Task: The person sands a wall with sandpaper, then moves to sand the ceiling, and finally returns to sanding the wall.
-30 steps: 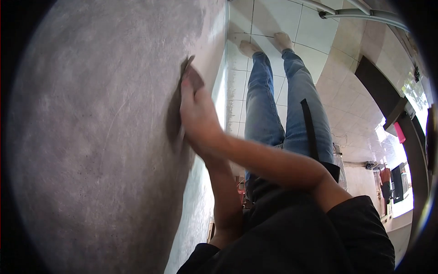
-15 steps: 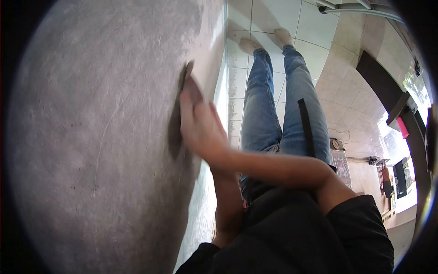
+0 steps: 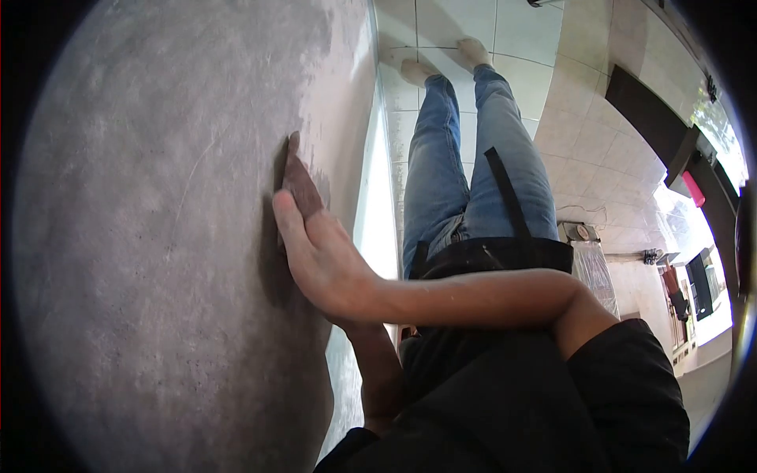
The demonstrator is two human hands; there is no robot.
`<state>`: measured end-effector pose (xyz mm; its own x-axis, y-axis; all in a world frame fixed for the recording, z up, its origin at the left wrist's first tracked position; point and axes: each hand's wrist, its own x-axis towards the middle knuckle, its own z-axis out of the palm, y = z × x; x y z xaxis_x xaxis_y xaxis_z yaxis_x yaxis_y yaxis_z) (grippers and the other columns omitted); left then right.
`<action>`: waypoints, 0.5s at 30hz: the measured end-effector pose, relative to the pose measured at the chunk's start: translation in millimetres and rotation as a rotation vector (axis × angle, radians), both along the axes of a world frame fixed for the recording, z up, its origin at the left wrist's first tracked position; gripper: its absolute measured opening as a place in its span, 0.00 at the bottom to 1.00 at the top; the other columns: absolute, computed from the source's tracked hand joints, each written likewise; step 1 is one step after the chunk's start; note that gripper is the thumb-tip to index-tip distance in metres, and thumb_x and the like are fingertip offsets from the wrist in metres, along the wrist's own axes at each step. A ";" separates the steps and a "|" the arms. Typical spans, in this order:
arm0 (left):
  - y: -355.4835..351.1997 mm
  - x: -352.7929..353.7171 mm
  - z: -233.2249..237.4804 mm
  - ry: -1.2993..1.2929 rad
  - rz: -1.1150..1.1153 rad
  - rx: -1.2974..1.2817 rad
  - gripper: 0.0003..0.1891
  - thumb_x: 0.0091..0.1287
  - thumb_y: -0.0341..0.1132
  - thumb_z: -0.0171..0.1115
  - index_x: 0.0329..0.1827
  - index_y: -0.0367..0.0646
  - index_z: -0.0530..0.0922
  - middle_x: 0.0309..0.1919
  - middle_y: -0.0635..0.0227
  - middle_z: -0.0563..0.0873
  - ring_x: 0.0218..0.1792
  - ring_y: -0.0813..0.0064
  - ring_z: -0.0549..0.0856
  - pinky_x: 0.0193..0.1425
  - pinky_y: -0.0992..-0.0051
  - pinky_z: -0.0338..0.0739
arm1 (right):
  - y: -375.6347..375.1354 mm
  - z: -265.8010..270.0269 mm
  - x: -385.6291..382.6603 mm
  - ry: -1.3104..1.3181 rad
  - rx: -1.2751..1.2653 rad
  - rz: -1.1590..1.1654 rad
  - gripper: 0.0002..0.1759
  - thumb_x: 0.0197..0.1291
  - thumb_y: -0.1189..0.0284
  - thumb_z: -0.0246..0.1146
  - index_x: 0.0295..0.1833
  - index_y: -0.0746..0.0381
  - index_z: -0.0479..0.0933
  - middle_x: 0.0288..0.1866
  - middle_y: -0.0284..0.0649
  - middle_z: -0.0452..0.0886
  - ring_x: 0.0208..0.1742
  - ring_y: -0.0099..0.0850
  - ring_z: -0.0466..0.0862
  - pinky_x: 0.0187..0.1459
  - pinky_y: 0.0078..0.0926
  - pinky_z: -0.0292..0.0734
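Grey wall [image 3: 158, 236] is filling the left side. Brown sheet [image 3: 304, 188] is lying against the wall, tip pointing toward the feet [image 3: 445, 63]. Right hand [image 3: 323, 256] is covering the sheet's near end; can't tell if its grip is clenching or just pressing. Left forearm [image 3: 374, 363] is reaching up beside the wall, left hand hiding behind the right, grip unclear. Jeans [image 3: 509, 162] are showing right of the wall.

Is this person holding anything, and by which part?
Yes: the right hand holds a thin brown piece, perhaps sandpaper, by its end nearer the body. The left hand's grip is hidden.
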<state>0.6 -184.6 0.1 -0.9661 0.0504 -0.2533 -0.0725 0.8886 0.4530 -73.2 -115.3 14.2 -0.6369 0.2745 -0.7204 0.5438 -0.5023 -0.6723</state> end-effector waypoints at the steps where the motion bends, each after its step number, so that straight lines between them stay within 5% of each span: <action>1: 0.0 -8.2 -3.2 0.030 -0.105 -0.131 0.19 0.68 0.39 0.57 0.54 0.32 0.75 0.49 0.53 0.82 0.49 0.66 0.83 0.54 0.67 0.76 | 2.5 -7.4 -4.0 -0.028 -0.067 -0.035 0.34 0.74 0.56 0.36 0.72 0.74 0.50 0.65 0.67 0.66 0.72 0.50 0.62 0.73 0.35 0.51; 5: 9.6 -20.3 -37.1 0.246 -0.486 -0.583 0.19 0.68 0.39 0.57 0.54 0.32 0.75 0.49 0.52 0.82 0.48 0.65 0.83 0.54 0.67 0.76 | -11.5 -31.0 7.9 -0.062 -0.357 -0.116 0.34 0.73 0.52 0.37 0.68 0.71 0.59 0.69 0.54 0.66 0.73 0.38 0.63 0.74 0.28 0.46; 6: 14.1 -22.8 -40.5 0.241 -0.487 -0.579 0.19 0.69 0.39 0.57 0.54 0.32 0.75 0.49 0.52 0.82 0.48 0.65 0.83 0.54 0.67 0.76 | 8.7 -21.2 -7.2 -0.187 -0.293 0.092 0.35 0.73 0.50 0.35 0.69 0.69 0.59 0.70 0.50 0.66 0.73 0.38 0.62 0.74 0.27 0.44; 7: 20.0 -27.0 -42.4 0.224 -0.460 -0.547 0.19 0.69 0.39 0.57 0.54 0.32 0.75 0.49 0.52 0.82 0.48 0.65 0.83 0.54 0.66 0.76 | 30.2 -10.7 -23.1 -0.293 -0.238 0.314 0.35 0.72 0.49 0.34 0.69 0.67 0.59 0.71 0.46 0.65 0.74 0.38 0.61 0.74 0.27 0.43; 8: 24.6 -28.9 -43.7 0.179 -0.397 -0.461 0.19 0.69 0.39 0.57 0.54 0.32 0.75 0.50 0.53 0.82 0.49 0.65 0.83 0.54 0.67 0.76 | 5.4 3.1 -16.7 -0.238 0.004 0.122 0.35 0.72 0.50 0.33 0.68 0.68 0.59 0.69 0.52 0.67 0.73 0.45 0.62 0.75 0.30 0.41; 10: 23.5 -26.7 -39.1 0.070 -0.265 -0.314 0.19 0.70 0.39 0.57 0.55 0.32 0.75 0.50 0.54 0.81 0.50 0.65 0.82 0.55 0.67 0.76 | -4.2 4.5 -14.2 -0.081 0.081 -0.026 0.35 0.72 0.51 0.34 0.71 0.68 0.55 0.71 0.54 0.62 0.73 0.47 0.60 0.75 0.34 0.43; 13: 4.0 -19.6 -31.8 -0.024 -0.114 -0.042 0.19 0.71 0.39 0.55 0.57 0.33 0.74 0.53 0.54 0.80 0.53 0.64 0.81 0.57 0.68 0.75 | 25.0 -19.2 -19.0 -0.269 -0.208 0.323 0.35 0.73 0.52 0.33 0.73 0.67 0.51 0.74 0.53 0.58 0.75 0.43 0.57 0.75 0.36 0.45; 14: -9.5 -16.2 -36.4 -0.024 -0.113 0.102 0.19 0.72 0.39 0.54 0.58 0.32 0.73 0.55 0.54 0.80 0.55 0.64 0.80 0.59 0.67 0.74 | 55.5 -23.9 -26.4 -0.300 -0.482 0.092 0.38 0.73 0.52 0.36 0.74 0.74 0.44 0.78 0.54 0.47 0.79 0.41 0.47 0.76 0.33 0.41; 15: -22.9 -12.7 -41.2 -0.029 -0.114 0.244 0.20 0.72 0.39 0.53 0.58 0.32 0.73 0.57 0.54 0.79 0.58 0.64 0.79 0.61 0.67 0.73 | 11.4 -43.7 -3.5 0.070 -0.877 -0.532 0.36 0.74 0.55 0.36 0.74 0.73 0.45 0.78 0.51 0.49 0.79 0.38 0.48 0.76 0.32 0.42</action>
<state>-12.1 -207.6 -41.0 -0.9433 0.2214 -0.2474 0.0060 0.7566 0.6539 -76.7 -103.9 -29.5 -0.6350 -0.0717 -0.7692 0.0812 -0.9964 0.0259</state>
